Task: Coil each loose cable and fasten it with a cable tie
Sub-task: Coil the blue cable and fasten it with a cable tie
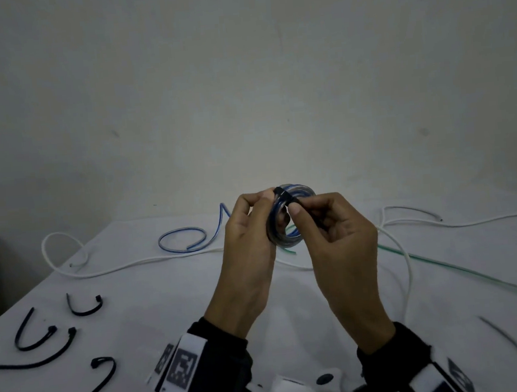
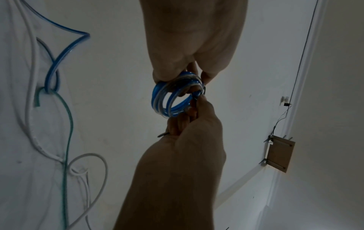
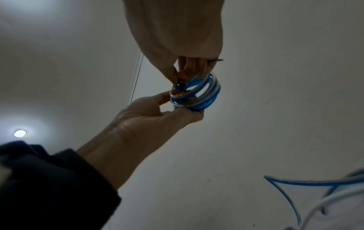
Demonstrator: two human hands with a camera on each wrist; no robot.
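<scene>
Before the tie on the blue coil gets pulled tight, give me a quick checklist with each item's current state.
1. Blue coil held up off the table by left hand: ok.
2. Black cable tie wrapped across the coil's turns: ok.
3. Right hand pinching the tie: ok.
4. Tie tail threaded through its head: cannot tell, fingers hide it.
5. All turns inside the tie: cannot tell.
6. Spare ties on the table for the remaining cables: ok.

White surface (image 1: 172, 300) strewn with cables and ties

Black cable ties (image 1: 84, 306) lay at lower left; a loose blue cable (image 1: 182, 240) sat left of centre, white cables (image 1: 107, 270) ran across it, and a green cable (image 1: 463, 268) crossed the right.
</scene>
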